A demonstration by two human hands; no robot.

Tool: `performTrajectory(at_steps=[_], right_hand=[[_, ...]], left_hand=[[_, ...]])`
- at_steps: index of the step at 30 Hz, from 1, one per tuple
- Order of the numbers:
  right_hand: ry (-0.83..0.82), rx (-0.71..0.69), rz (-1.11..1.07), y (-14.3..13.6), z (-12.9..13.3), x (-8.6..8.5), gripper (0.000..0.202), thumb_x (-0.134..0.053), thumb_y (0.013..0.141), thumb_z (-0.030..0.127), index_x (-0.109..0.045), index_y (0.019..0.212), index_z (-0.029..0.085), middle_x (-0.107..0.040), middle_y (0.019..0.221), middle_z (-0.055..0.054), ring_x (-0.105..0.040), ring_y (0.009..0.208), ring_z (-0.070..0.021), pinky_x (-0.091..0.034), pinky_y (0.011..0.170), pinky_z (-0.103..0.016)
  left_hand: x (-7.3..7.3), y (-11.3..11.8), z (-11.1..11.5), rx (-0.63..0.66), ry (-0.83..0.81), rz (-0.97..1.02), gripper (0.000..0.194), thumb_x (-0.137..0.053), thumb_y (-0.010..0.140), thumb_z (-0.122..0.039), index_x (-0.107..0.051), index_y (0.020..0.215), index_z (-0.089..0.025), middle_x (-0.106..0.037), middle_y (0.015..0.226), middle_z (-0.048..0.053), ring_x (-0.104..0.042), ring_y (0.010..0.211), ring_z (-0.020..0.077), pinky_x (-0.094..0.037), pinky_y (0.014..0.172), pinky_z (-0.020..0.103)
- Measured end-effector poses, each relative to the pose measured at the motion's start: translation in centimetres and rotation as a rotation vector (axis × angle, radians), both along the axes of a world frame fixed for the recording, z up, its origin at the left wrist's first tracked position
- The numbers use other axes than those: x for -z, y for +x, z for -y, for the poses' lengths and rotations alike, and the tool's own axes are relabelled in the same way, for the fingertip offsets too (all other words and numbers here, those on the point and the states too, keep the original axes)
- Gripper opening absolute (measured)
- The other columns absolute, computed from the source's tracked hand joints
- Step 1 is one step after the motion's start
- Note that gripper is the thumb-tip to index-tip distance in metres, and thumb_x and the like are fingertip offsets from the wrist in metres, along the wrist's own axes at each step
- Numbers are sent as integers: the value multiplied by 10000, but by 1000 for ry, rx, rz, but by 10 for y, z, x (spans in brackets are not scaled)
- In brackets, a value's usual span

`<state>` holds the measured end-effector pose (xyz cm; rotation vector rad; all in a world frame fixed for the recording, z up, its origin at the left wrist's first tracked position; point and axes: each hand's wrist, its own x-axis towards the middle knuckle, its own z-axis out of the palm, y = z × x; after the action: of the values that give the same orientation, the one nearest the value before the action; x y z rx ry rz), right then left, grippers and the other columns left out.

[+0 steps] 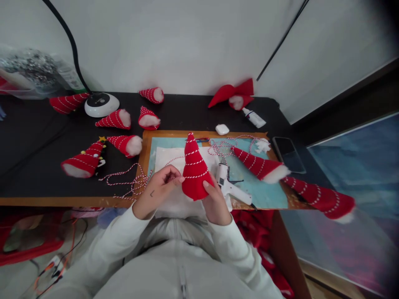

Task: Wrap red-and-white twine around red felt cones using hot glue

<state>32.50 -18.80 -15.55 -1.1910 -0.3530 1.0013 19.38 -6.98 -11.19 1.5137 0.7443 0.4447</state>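
A red felt cone point(195, 174) stands point-up in my right hand point(215, 203), whose thumb presses on its lower right side. Red-and-white twine point(199, 175) winds round the cone in slanting turns. At the cone's left edge, my left hand point(163, 185) pinches the twine between thumb and fingertips. A loose length of it runs behind toward the white cloth point(165, 155). Just right of my right hand lies a white hot glue gun point(232, 187) on the blue mat point(271, 193).
Several twine-wrapped, stuffed red cones point(116, 119) lie at the left and back; one decorated cone point(82, 160) carries a star. More cones point(260, 164) rest at right, one past the table edge. Around them are tangled twine point(134, 182), a phone point(288, 153), a small bottle point(254, 118) and a lamp base point(102, 104).
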Motion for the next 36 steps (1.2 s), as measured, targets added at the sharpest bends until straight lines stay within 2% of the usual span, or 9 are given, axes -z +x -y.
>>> performTrajectory(at_steps=[5, 9, 13, 16, 21, 24, 28, 32, 36], right_hand=[[61, -79, -112, 0, -3, -8, 480, -624, 777, 584, -690, 1094, 229, -760, 1106, -89, -693, 1071, -327, -542, 938, -516], [50, -113, -40, -2, -4, -7, 514, -538, 803, 637, -725, 1037, 219, -774, 1017, -93, -660, 1136, -336, -494, 1007, -533], [19, -50, 122, -2, -4, 4, 491, -574, 823, 625, -659, 1117, 241, -729, 1146, -81, -628, 1164, -298, -498, 1002, -482], [-37, 78, 233, -1, 0, 10, 402, -618, 848, 573, -601, 1111, 269, -689, 1200, -59, -630, 1137, -262, -512, 985, -440], [16, -64, 275, -5, 7, 6, 507, -580, 865, 636, -568, 1225, 278, -662, 1272, -58, -616, 1202, -264, -505, 1033, -430], [-6, -58, 284, -9, 6, 1, 569, -738, 785, 535, -545, 1250, 270, -665, 1276, -64, -640, 1161, -263, -525, 1011, -421], [-28, 3, 228, -8, 2, 2, 495, -777, 761, 454, -585, 1176, 263, -707, 1203, -52, -664, 1114, -261, -531, 998, -434], [-4, 17, 58, -4, 2, 4, 442, -767, 745, 426, -631, 1132, 260, -745, 1153, -40, -681, 1101, -276, -520, 1011, -462], [41, -32, -146, -2, 2, -2, 407, -697, 731, 419, -685, 1089, 225, -771, 1111, -66, -693, 1104, -330, -525, 990, -520]], left_hand=[[2, 3, 1, -30, -111, 63, 295, -722, 787, -425, -569, 857, -183, -496, 706, -42, -445, 664, 120, -350, 628, 248], [4, 5, 2, -16, -272, 112, 460, -811, 703, -450, -584, 996, -176, -456, 668, -67, -415, 614, 104, -311, 580, 233], [4, 6, 3, -5, -337, 108, 460, -796, 716, -508, -588, 958, -175, -485, 707, -48, -472, 668, 118, -363, 632, 242], [9, 7, 2, -65, -260, 104, 448, -792, 721, -512, -570, 934, -186, -490, 711, -51, -475, 672, 121, -383, 646, 246], [20, 6, 1, -121, 26, -11, 372, -751, 780, -480, -547, 928, -206, -524, 720, -48, -470, 646, 125, -368, 608, 247], [15, 4, 2, -82, 147, -72, 312, -723, 814, -447, -573, 954, -211, -512, 686, -56, -463, 624, 129, -352, 597, 250], [-1, 1, 3, -52, 258, -118, 237, -684, 849, -420, -640, 938, -205, -484, 645, -57, -454, 611, 131, -345, 611, 258], [-6, -3, -3, -50, 295, -130, 219, -675, 867, -416, -689, 933, -208, -506, 657, -41, -458, 627, 135, -346, 619, 263], [4, -5, -8, -68, 171, -64, 289, -714, 833, -445, -694, 989, -202, -460, 680, -42, -434, 640, 125, -332, 605, 251]])
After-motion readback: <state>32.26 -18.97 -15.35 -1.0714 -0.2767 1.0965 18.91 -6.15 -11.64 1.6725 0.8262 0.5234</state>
